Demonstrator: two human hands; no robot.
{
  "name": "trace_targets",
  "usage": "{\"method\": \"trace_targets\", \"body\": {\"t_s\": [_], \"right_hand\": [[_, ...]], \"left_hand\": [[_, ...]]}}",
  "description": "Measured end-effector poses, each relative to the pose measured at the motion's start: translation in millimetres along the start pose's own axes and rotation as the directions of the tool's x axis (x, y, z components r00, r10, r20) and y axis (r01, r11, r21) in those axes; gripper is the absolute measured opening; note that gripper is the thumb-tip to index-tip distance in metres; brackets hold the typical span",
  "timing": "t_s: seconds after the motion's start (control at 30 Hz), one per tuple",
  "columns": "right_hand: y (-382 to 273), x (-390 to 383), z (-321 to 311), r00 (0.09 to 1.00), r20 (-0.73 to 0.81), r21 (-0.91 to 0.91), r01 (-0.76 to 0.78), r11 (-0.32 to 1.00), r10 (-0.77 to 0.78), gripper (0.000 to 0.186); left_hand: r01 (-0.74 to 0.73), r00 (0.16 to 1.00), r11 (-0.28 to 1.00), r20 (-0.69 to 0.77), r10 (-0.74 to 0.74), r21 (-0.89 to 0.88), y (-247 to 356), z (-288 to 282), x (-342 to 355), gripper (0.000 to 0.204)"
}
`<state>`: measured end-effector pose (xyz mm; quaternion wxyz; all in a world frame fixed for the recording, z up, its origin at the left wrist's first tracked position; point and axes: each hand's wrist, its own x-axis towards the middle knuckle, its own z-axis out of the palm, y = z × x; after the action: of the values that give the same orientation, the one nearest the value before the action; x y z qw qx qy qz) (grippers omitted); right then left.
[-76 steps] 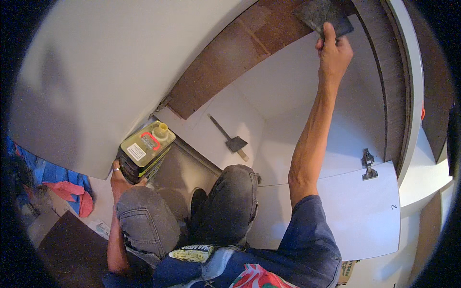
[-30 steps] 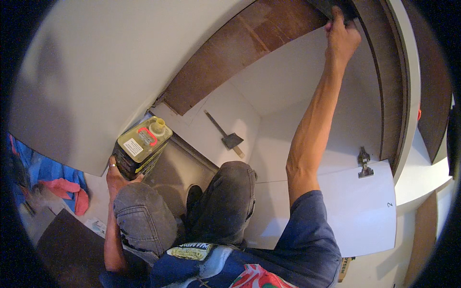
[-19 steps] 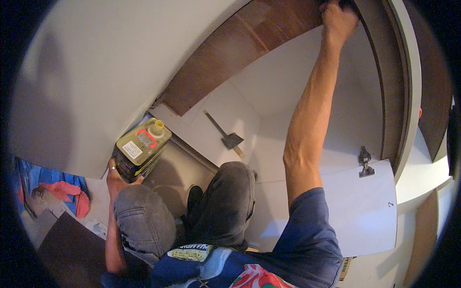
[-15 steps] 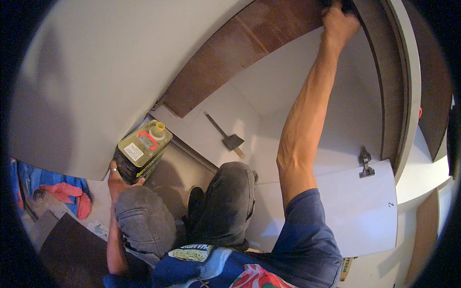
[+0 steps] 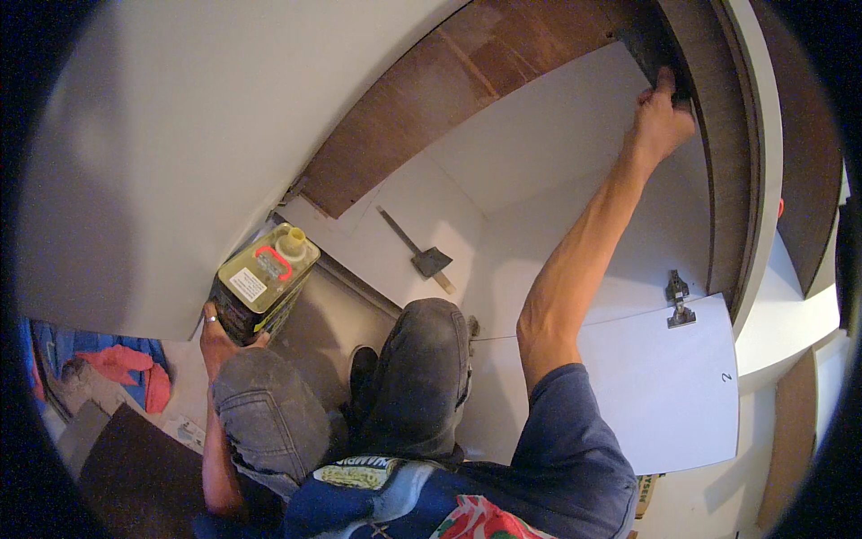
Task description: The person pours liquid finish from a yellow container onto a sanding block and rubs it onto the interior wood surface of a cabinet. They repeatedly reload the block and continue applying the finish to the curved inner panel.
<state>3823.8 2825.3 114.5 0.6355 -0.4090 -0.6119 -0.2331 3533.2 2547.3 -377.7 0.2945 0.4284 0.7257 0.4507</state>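
Note:
My left hand (image 5: 218, 340) grips the lower part of a rectangular metal can (image 5: 269, 274) with a yellow spout and a red handle on top. The can stands tilted in front of my left knee. My right arm reaches far up and right into the cabinet. There my right hand (image 5: 664, 126) is closed on a dark flat piece (image 5: 645, 40), held against the corner where the brown wood panel (image 5: 404, 117) meets the side frame. Its exact kind is hard to make out. A dark, flat-bladed tool (image 5: 431, 261) with a narrow strip lies on the white cabinet surface.
A white door panel (image 5: 664, 386) with a metal hinge (image 5: 680, 301) hangs at the right. The large white panel (image 5: 197, 135) fills the upper left. Red and blue cloths (image 5: 130, 366) lie at far left, near a dark board (image 5: 135, 467). My knees are close to the cabinet edge.
My right hand has moved down and slightly right along the side frame, bringing more of the dark flat piece into view. My left hand and the can have hardly shifted.

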Motion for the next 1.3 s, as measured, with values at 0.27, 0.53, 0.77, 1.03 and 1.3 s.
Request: {"method": "trace_targets", "body": {"t_s": [0.27,0.53,0.77,1.03,1.3], "right_hand": [[-18.1,-57.5,20.0,0.974,0.228,0.178,-0.046,0.983,0.004,0.043],[-44.9,-48.9,72.4,0.952,0.273,0.001,0.14,0.99,-0.135,0.034],[-13.8,-45.6,36.9,0.971,0.226,-0.068,0.099,0.993,-0.081,0.041],[-14.5,-71.3,-18.1,0.99,0.14,-0.023,0.016,1.0,-0.012,0.029],[-15.0,-152.5,22.8,0.906,0.42,0.139,-0.128,0.982,0.059,0.035]], "left_hand": [[0.107,0.993,0.994,0.052,-0.108,0.019,-0.3,-2.1,-0.5,0.109],[0.028,0.997,0.996,0.076,-0.022,-0.083,-2.4,-4.8,-0.1,0.099],[0.021,1.0,1.0,0.01,-0.021,-0.003,4.7,-1.1,-4.5,0.085],[0.052,0.999,0.991,0.001,-0.052,-0.122,10.6,-2.2,-2.9,0.082],[0.03,1.0,0.999,-0.008,-0.03,-0.019,19.4,-8.0,-3.4,0.078]]}}
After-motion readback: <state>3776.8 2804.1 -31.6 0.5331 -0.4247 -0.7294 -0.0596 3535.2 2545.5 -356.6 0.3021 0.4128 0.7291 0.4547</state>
